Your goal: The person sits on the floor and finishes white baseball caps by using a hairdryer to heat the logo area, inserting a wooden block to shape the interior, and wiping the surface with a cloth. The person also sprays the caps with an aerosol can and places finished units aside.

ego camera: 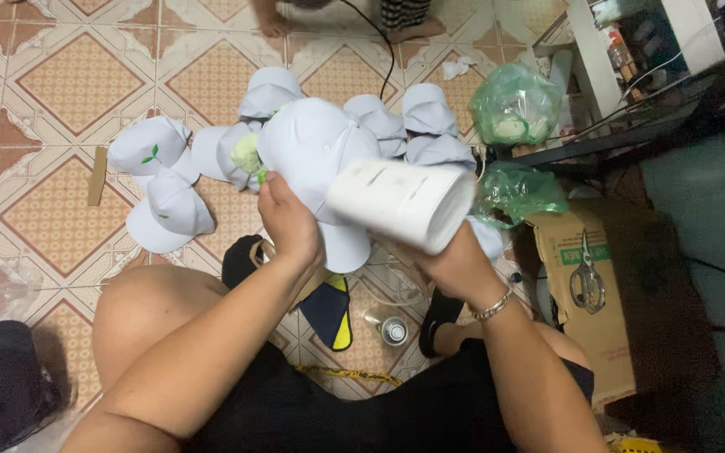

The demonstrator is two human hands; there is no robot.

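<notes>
I sit on a tiled floor. My left hand (289,222) grips a white cap (312,147) held up in front of me, fingers curled at its lower left side. My right hand (455,264), with a bracelet on the wrist, holds a white cylinder-shaped tool (400,201) with slots in its side, pressed against the cap's right side. A small green leaf mark shows at the cap's edge near my left thumb.
Several white caps (165,180) lie spread on the floor beyond my hands. Green plastic bags (515,105) sit at the right, beside a cardboard box (593,310) with scissors (586,281) on it. Another person's feet (413,29) stand at the top. A small can (393,330) rests between my knees.
</notes>
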